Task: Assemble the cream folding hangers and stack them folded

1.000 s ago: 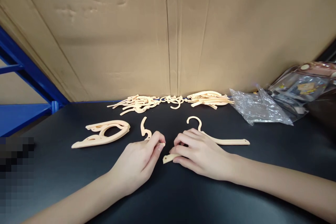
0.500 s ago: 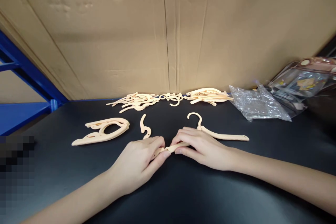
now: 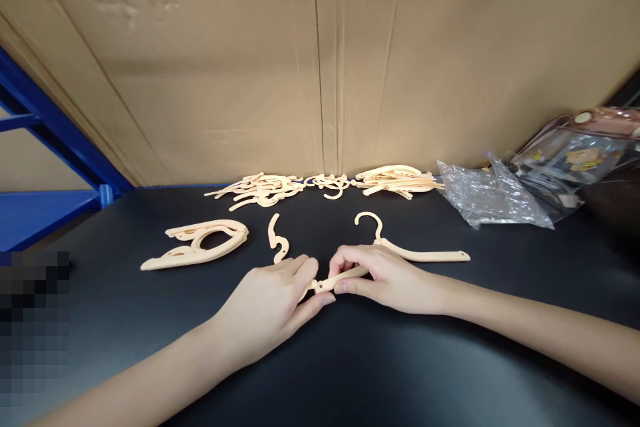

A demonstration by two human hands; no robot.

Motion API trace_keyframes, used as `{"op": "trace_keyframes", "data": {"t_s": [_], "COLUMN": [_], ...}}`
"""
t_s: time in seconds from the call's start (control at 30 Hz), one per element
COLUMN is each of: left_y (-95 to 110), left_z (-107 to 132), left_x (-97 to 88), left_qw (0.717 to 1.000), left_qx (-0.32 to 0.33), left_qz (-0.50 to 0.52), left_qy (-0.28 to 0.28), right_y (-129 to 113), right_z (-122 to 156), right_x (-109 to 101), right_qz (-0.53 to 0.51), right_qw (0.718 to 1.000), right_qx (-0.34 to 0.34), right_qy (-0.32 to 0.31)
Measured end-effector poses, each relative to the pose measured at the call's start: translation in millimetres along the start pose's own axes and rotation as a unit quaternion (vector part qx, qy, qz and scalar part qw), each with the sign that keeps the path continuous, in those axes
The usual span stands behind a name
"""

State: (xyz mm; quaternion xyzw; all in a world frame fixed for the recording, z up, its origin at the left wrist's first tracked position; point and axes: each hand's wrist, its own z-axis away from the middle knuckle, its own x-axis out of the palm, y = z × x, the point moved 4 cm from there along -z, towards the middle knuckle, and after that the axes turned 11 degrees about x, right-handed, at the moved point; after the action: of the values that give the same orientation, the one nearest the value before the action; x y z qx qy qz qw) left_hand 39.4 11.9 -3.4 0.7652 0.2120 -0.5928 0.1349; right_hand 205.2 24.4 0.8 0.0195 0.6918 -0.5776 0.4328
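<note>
Both hands meet at the middle of a black table (image 3: 350, 373). My right hand (image 3: 385, 277) pinches the left arm of a cream plastic hanger (image 3: 420, 255), whose hook curls up behind my fingers and whose other arm stretches right. My left hand (image 3: 273, 303) is closed, thumb and forefinger on the tip of that same arm. A loose cream hook piece (image 3: 277, 240) lies just beyond my left fingers.
A folded cream hanger (image 3: 197, 245) lies at the left. Piles of hanger parts (image 3: 325, 185) sit along the cardboard wall (image 3: 320, 60). Crumpled clear plastic bags (image 3: 493, 197) and a packaged item (image 3: 575, 157) are at the right. A blue metal frame (image 3: 45, 140) stands at the left.
My left hand moved right from beside the loose hook and took the tip of the hanger arm. My right hand lifted that arm slightly off the table.
</note>
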Motion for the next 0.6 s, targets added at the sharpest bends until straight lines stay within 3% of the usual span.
{"op": "trace_keyframes", "data": {"t_s": [0.27,0.6], "left_y": [-1.6,-1.1], "left_z": [-2.2,-2.9], "left_x": [2.1,-0.1], "left_qw": [0.998,0.998], "left_qx": [-0.022,-0.008], "left_qz": [-0.012,-0.012], "left_qy": [-0.061,-0.068], "right_y": [-1.3,-1.5], "right_z": [1.0,1.7], "right_x": [0.2,1.4], "right_qz": [0.012,0.0], "right_qw": [1.0,1.0], "right_qx": [-0.002,-0.003], "right_qy": [-0.002,-0.009]}}
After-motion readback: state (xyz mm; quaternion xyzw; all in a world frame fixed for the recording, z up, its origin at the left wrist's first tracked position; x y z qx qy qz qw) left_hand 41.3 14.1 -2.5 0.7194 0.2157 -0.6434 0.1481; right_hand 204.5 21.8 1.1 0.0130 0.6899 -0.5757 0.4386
